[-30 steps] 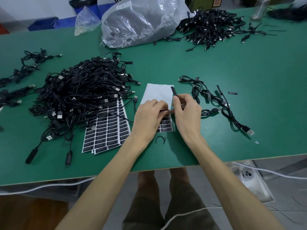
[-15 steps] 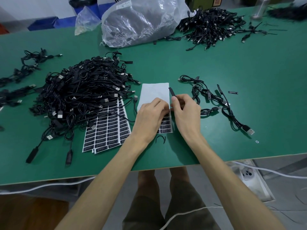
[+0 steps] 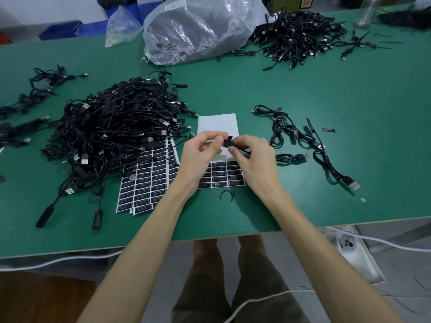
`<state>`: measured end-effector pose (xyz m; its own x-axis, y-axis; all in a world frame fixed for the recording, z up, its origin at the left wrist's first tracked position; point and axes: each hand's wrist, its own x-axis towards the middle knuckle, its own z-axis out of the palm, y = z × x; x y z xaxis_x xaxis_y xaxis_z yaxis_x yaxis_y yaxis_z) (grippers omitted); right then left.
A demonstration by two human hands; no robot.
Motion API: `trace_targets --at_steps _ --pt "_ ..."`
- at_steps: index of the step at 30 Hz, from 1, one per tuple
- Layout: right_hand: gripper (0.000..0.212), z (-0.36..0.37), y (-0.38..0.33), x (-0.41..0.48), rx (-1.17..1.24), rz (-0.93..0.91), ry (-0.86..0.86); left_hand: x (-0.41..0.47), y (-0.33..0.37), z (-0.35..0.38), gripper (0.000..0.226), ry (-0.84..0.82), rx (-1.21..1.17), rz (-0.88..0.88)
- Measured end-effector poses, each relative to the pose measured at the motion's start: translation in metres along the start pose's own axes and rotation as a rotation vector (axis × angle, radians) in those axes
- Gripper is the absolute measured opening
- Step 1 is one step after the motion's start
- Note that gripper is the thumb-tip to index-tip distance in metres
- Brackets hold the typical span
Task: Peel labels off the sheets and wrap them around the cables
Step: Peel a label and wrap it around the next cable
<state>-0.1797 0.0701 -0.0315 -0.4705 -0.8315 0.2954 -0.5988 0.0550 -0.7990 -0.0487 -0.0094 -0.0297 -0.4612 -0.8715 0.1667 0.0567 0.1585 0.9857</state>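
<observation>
Currently in hand: one black label (image 3: 228, 141), raised above the worktop (image 3: 326, 89) between both hands, over the part-used sheet (image 3: 224, 176).
Cable: thin and black (image 3: 243, 151); one end meets the label, the rest trails right behind the right hand.
Left hand (image 3: 201, 157): thumb and forefinger pinched together on the label's free edge.
Right hand (image 3: 254, 159): fingers curled round the cable just beside the label.
Step, as judged: label being folded round the cable; its flap looks not yet closed.
Handling, label: likely near weightless, limp, sticky on one face, quick to crease. Best taken by an edge, glue side kept off the skin.
Handling, cable: light, soft, somewhat springy. Best held close by the label so it cannot twist.
Part-used sheet: upper part bare white, black labels left in the lower rows.
Full sheets (image 3: 149, 183): just left, partly under the big pile of cables (image 3: 112, 129).
Loose cables (image 3: 303, 141): right of the hands.
Farther back: plastic bag (image 3: 198, 29) and a second pile (image 3: 298, 33).
</observation>
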Motion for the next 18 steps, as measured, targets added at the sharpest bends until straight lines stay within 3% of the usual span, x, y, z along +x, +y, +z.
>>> trace_targets --at_steps 10,18 --pt "0.025 -0.0012 -0.0034 -0.0023 0.138 -0.020 -0.005 0.0019 -0.0033 -0.0060 0.020 -0.005 -0.153 -0.059" --pt "0.013 -0.0022 -0.0039 -0.0019 0.195 -0.050 0.043 0.0006 -0.0027 -0.0039 0.014 -0.016 -0.092 -0.034"
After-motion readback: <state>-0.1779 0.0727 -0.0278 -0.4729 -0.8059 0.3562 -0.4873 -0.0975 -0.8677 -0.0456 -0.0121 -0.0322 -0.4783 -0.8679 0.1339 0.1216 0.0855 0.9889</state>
